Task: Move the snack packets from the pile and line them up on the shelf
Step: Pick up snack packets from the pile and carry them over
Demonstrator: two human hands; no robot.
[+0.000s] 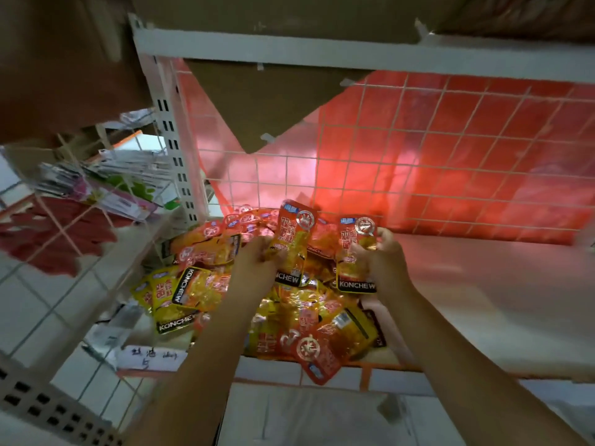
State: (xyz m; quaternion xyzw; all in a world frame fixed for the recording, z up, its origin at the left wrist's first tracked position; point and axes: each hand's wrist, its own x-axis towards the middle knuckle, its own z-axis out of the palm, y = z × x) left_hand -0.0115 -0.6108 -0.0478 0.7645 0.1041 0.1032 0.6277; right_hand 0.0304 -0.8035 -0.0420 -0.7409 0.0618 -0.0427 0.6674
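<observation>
Both hands are up over the pile (289, 304) of orange and yellow KONCHEW snack packets, each gripping one. The left hand (254, 265) has its fingers curled round the lower middle of an upright packet (294, 239), so the packet sticks up above and just right of the knuckles, logo end at the bottom. The right hand (383, 262) pinches another packet (355, 252) by its right edge, thumb over the top corner near the round silver seal; that packet sits just left of the hand, also upright. The two held packets are side by side, near each other but not touching as far as I can see.

The rest of the heap is dumped on the left part of the shelf (483, 284), some spilling past the orange front rail (396, 370). The shelf's right side is bare pale board. Behind is a white wire grid (418, 149) over a red backing, and a cardboard flap (257, 101) hangs down top left.
</observation>
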